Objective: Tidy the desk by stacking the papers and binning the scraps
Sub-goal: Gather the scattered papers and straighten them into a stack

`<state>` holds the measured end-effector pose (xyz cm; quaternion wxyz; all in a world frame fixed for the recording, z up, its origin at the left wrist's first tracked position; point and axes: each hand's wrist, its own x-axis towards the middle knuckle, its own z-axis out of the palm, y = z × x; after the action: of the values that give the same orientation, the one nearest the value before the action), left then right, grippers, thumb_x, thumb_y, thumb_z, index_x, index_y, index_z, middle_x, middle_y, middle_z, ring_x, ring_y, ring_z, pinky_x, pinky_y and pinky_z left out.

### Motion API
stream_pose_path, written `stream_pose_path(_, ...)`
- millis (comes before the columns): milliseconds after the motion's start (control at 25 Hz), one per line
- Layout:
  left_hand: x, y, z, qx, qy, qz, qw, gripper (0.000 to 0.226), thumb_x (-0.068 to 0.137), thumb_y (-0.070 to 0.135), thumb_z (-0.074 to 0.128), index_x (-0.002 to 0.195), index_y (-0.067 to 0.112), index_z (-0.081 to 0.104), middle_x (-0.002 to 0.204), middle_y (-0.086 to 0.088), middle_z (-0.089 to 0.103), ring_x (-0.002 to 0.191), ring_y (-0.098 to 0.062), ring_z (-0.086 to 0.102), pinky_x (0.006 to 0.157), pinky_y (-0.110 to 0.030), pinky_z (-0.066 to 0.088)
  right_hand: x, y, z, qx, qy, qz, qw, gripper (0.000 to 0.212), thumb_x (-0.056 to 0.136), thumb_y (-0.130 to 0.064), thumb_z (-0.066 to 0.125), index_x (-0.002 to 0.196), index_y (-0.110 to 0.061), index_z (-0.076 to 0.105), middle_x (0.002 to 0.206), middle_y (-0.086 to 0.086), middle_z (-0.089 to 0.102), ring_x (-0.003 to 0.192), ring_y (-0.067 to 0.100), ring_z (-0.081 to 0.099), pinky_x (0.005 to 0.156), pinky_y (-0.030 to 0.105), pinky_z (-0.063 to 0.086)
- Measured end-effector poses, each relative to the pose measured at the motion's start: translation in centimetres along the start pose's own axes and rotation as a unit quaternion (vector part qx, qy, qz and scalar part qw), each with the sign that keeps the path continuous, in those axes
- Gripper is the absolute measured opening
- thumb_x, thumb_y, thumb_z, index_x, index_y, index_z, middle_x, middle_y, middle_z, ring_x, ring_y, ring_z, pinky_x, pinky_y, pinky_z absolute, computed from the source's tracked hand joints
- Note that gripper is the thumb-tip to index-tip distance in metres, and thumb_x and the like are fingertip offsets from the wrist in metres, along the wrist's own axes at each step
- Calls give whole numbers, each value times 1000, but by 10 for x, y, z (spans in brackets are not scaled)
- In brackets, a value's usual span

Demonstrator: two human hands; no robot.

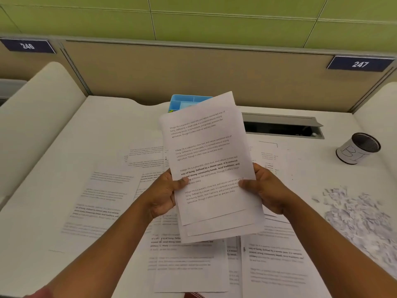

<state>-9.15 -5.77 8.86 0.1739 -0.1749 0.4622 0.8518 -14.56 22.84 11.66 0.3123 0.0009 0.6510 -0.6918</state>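
Observation:
A small stack of printed white sheets (209,151) is held up above the desk, tilted slightly to the right. My left hand (165,194) grips its left edge with the thumb on the top page. My right hand (266,188) grips its right edge the same way. Several more printed sheets (103,194) lie scattered and overlapping across the white desk (49,147), left, below and right of the held stack. A heap of torn paper scraps (361,214) lies at the right side of the desk.
A small mesh cup wrapped in white paper (357,148) stands at the right, behind the scraps. A blue tray (182,102) peeks out behind the held stack. An open cable slot (281,127) sits by the beige partition (193,69).

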Motion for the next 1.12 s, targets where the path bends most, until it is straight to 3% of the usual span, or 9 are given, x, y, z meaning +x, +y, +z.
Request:
stream_pose_path(80,7,-6,18,12,46,33,998,46,97,-7,53,139,11,56,137,-13,64,125,-33,62,106,-54,49,-4,-5,-17,40,-17,-12,999,42,95,-1,60,135,-14,57,131,15,66,113,38,67,96,58,55)
stream_pose_path(160,12,-11,36,-10,93,70,993,43,98,-8,52,134,13,60,135,-12,65,123,-32,64,104,-52,50,-13,-4,-33,158,-50,-23,986,43,95,-13,58,138,-11,55,135,17,63,115,40,65,93,56,56)
stream_pose_path(240,15,-17,53,-68,116,109,985,44,98,-9,50,134,15,60,132,-9,68,118,-28,67,93,-46,58,-22,4,-43,317,-61,-6,946,55,82,-25,72,134,-11,59,129,17,64,109,39,65,87,52,57)
stream_pose_path(320,16,-23,68,-114,124,140,976,47,97,-9,49,137,15,58,130,-8,69,114,-25,69,81,-40,62,-27,19,-42,375,-64,17,925,74,63,-31,89,131,-16,63,124,16,67,107,35,66,90,52,55)
stream_pose_path(400,17,-30,81,-126,135,158,970,49,98,-7,50,141,15,55,133,-8,67,117,-25,68,82,-40,62,-29,31,-28,368,-49,25,928,69,68,-20,88,132,-20,63,128,13,67,113,33,65,93,54,54)
stream_pose_path(560,13,-44,109,-129,142,181,965,49,98,-7,52,140,18,56,133,-7,67,121,-27,65,91,-46,59,-27,35,-2,359,44,-14,932,52,88,5,64,135,-18,59,128,8,70,118,31,66,100,54,52)
stream_pose_path(720,5,-41,105,-129,150,171,965,47,94,-9,56,130,21,62,129,-9,69,119,-27,67,96,-49,57,-22,29,-15,290,106,-55,950,50,88,8,64,133,-12,59,123,8,72,115,30,68,94,47,57)
stream_pose_path(880,-10,-1,54,-121,161,176,964,43,90,0,61,131,13,60,128,-13,69,113,-27,70,85,-44,61,-29,15,-63,214,77,-73,971,47,85,7,63,129,-8,61,122,14,72,111,33,69,82,42,61)
stream_pose_path(1120,-21,44,18,167,121,107,973,41,87,11,65,128,10,61,130,-18,67,108,-30,71,83,-47,62,-36,2,-95,146,44,-17,988,42,82,5,63,123,-7,63,120,20,71,111,41,67,82,48,62)
